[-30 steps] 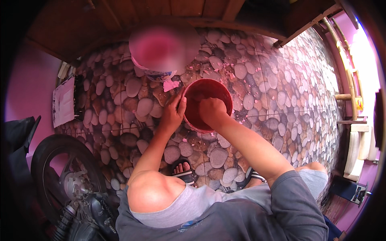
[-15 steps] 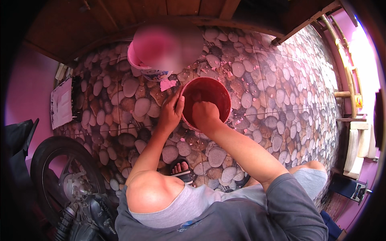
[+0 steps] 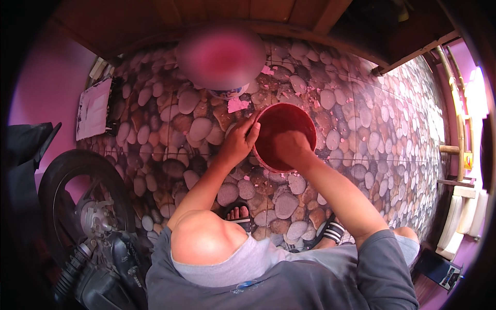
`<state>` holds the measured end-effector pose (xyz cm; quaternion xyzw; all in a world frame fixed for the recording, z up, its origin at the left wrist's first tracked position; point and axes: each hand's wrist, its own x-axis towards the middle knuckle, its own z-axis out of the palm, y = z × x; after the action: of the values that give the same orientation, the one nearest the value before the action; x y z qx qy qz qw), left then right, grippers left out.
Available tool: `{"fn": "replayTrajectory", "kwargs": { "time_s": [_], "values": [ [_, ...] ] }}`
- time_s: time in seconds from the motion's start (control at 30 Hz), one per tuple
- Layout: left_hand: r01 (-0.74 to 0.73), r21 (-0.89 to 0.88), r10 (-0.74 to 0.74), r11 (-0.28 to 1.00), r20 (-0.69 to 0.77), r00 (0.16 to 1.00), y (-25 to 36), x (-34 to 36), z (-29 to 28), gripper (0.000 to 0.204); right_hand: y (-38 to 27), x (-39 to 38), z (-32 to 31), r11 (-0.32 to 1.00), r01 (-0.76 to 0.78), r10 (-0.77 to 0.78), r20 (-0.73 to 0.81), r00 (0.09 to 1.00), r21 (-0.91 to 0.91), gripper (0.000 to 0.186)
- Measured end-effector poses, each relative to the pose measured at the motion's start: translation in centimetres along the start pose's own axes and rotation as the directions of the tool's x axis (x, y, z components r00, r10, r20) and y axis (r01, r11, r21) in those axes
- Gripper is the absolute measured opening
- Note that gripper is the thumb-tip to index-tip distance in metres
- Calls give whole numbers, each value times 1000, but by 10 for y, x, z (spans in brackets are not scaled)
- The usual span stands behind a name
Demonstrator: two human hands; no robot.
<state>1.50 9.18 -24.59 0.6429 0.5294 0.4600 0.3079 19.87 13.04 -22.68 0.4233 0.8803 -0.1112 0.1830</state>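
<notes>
A red bucket (image 3: 306, 123) stands on the floor in front of me, its inside dark red and its contents hard to make out. My left hand (image 3: 242, 139) grips the left side of its rim, thumb over the edge. Down inside the bucket is my right hand (image 3: 292, 146), blurred and curled into a fist shape. Its fingertips, and whatever they may hold, are hidden. Beyond the bucket, a second pail (image 3: 230, 93) shows only its lower part below a blurred pink patch.
Pink flakes (image 3: 237, 106) litter the pebble-patterned floor (image 3: 201, 129). Wooden furniture (image 3: 222, 13) borders the far side. A motorcycle wheel (image 3: 51, 181) stands at lower left, and a paint-smeared white panel (image 3: 93, 111) leans on the left wall. Bamboo poles (image 3: 457, 103) line the right.
The view has shifted, so the whole scene sits further right. My right hand has moved slightly right inside the bucket and is more blurred. My left hand keeps its hold on the rim.
</notes>
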Motion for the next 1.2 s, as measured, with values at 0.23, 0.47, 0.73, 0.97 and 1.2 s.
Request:
{"fn": "replayTrajectory", "kwargs": {
  "time_s": [0.23,0.47,0.73,0.97,1.2],
  "values": [
    [73,-4,-73,997,69,995,5,3,-6,40,2,-4,-6,998,58,-58,83,995,-4,21],
    [-7,52,1,999,126,992,-3,16,-16,41,-6,-4,-36,997,76,-71,210,975,-19,22],
    [-48,168,-1,985,278,961,8,37,-39,38,-9,-19,-65,995,-30,45,157,987,-94,17],
    [225,201,-248,954,98,964,33,4,-51,34,-11,-55,-79,965,91,-93,-1,996,245,26],
    [104,348,15,932,-323,946,136,3,-155,32,34,-129,-206,542,276,-127,-248,960,794,34]
  ]
}}
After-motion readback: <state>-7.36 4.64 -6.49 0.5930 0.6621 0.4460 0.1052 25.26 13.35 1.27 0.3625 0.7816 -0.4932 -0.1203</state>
